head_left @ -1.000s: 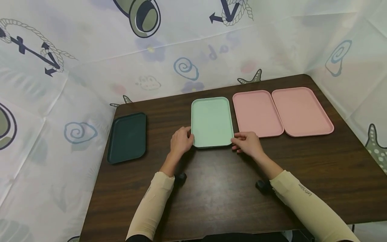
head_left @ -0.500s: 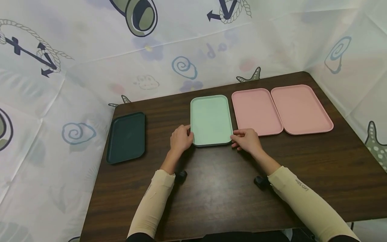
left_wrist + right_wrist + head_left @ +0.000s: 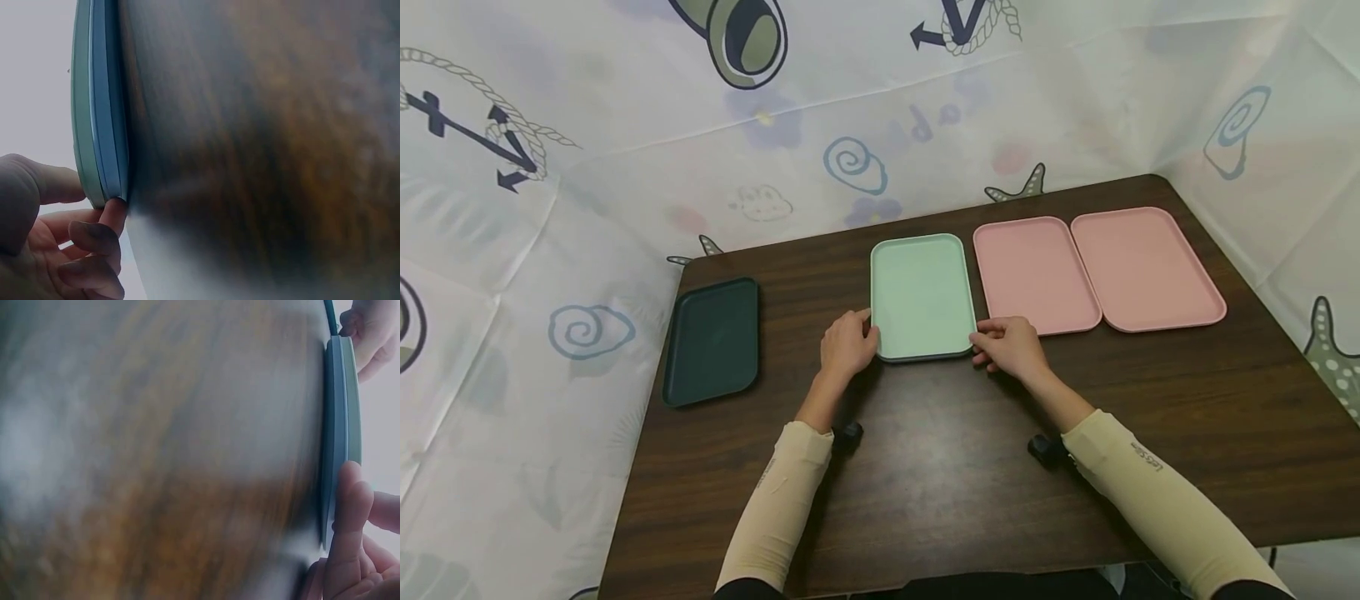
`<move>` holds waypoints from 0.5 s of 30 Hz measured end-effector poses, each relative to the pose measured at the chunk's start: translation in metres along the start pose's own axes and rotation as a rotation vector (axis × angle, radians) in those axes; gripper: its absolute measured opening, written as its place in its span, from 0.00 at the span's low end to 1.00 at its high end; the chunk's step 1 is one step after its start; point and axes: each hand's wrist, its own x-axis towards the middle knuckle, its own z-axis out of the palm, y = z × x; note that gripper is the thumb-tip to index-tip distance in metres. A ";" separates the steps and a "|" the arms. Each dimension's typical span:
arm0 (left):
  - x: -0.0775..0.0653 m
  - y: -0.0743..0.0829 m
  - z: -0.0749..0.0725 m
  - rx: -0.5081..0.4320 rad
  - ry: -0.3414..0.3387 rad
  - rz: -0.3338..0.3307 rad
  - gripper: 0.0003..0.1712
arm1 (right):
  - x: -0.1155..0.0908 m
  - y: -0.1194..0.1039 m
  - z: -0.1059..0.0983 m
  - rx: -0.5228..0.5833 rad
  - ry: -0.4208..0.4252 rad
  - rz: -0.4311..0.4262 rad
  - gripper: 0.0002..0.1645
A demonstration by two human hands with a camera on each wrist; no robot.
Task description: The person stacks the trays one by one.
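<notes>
Both near corners of the pale green tray [image 3: 922, 296] are pinched between thumb and fingers, one by the left hand [image 3: 847, 346], the other by the right hand [image 3: 1011, 350]. Under it sits a blue tray [image 3: 107, 100], edges lined up, so the fingers take in the two rims together; whether the pair is raised a touch off the wood I can't tell. Just beyond the right hand lies a pink tray [image 3: 1037, 275], so near the fingers that I can't say if they touch, with a second pink tray [image 3: 1150, 271] farther out, right alongside the first. Well off past the left hand, near that edge of the table, lies a dark green tray [image 3: 712, 342]. Everything rests on a brown wood-grained table [image 3: 940, 483], with a soft shine on the stretch between the forearms and the person. Pale sleeves [image 3: 778, 500] cover both forearms, and a small black device [image 3: 848, 437] shows at each wrist. Past the grip, behind the table and along its sides, hangs a whitish cloth [image 3: 925, 108], creased, printed with a rope-wound anchor [image 3: 966, 21], blue shells [image 3: 855, 165] and a spotted starfish [image 3: 1018, 185] peeping over the far edge.
</notes>
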 end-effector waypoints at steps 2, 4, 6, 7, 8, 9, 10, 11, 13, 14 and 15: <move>-0.001 -0.002 0.000 -0.004 -0.015 -0.008 0.19 | 0.000 0.000 0.001 0.001 0.000 -0.002 0.21; -0.002 -0.003 -0.001 -0.011 -0.032 -0.016 0.23 | 0.000 0.000 0.002 0.003 -0.002 -0.001 0.22; -0.004 -0.005 -0.002 -0.014 -0.054 -0.022 0.25 | 0.000 0.000 0.002 0.004 -0.006 0.003 0.23; -0.006 -0.006 -0.003 -0.017 -0.062 -0.022 0.26 | -0.001 0.000 0.002 0.009 -0.010 0.009 0.23; -0.007 -0.006 -0.003 -0.017 -0.070 -0.023 0.26 | -0.002 0.001 0.002 0.013 -0.014 0.013 0.24; -0.009 -0.006 -0.004 -0.019 -0.079 -0.025 0.26 | -0.003 0.001 0.001 0.019 -0.018 0.019 0.25; -0.010 -0.006 -0.005 -0.019 -0.086 -0.029 0.27 | -0.005 0.001 0.001 0.028 -0.025 0.026 0.25; -0.012 -0.006 -0.006 -0.016 -0.088 -0.029 0.27 | -0.007 0.002 -0.001 0.038 -0.029 0.033 0.26; -0.017 -0.003 -0.009 -0.004 -0.077 -0.039 0.28 | -0.011 0.005 -0.005 0.060 -0.038 0.044 0.25; -0.020 0.000 -0.012 0.011 -0.061 -0.045 0.28 | -0.014 0.006 -0.009 0.069 -0.039 0.046 0.25; -0.023 0.003 -0.013 0.037 -0.030 -0.040 0.28 | -0.016 0.007 -0.013 0.080 -0.038 0.049 0.25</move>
